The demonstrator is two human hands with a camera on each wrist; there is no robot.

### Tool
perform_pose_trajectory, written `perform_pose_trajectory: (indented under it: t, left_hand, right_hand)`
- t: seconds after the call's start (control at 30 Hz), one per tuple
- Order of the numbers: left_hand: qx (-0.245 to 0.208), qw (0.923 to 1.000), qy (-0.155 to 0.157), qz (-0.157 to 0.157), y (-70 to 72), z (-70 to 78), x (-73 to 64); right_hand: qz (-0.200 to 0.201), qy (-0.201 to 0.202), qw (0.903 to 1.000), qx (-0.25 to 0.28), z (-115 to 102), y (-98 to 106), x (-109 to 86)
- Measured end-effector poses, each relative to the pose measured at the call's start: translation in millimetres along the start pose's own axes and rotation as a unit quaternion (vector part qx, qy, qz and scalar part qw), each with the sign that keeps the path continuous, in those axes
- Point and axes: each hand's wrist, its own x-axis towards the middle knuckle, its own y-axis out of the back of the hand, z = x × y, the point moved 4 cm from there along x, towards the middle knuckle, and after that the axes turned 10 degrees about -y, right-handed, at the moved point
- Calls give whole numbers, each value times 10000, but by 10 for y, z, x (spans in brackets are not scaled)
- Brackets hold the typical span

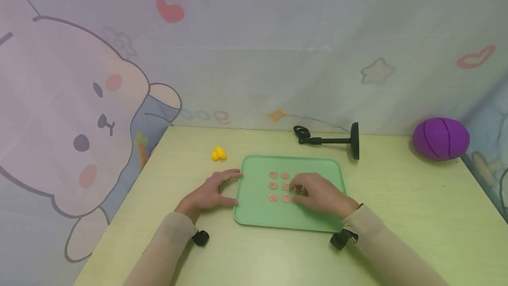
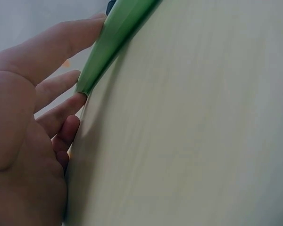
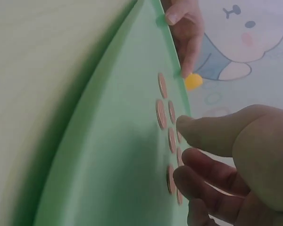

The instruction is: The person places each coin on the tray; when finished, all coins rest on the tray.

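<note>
Several copper coins (image 1: 273, 186) lie flat in rows on a green tray (image 1: 254, 215); the rows' right side is partly hidden by my right hand (image 1: 320, 194). That hand hovers low over the coins, its thumb and fingers apart. In the right wrist view its fingertips (image 3: 181, 179) are right at a coin (image 3: 170, 179), and nothing shows between thumb and fingers. My left hand (image 1: 208, 194) rests at the tray's left edge, thumb and fingers spread and fairly straight. The left wrist view shows its fingertips against the tray's rim (image 2: 104, 52).
A small yellow toy (image 1: 219, 153) sits behind the tray's left corner. Behind the tray lies a black stand (image 1: 333, 141) with a round base. On the far right is a purple ball (image 1: 441, 139). A printed cloth (image 1: 254, 78) hangs behind the table (image 1: 262, 259).
</note>
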Motion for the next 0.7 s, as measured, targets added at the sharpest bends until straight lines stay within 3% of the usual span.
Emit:
perform_pose_trajectory:
  t: [0.13, 0.37, 0.7]
  left_hand:
    - [-9, 10000, 28, -6, 1, -16, 0]
    - [29, 10000, 21, -6, 3, -23, 18]
    - [87, 10000, -40, 19, 0, -19, 19]
  right_hand:
    - [55, 60, 9999, 143, 115, 131, -84]
    - [39, -316, 9994, 154, 401, 359, -292]
    - [421, -261, 9986, 166, 757, 610, -566]
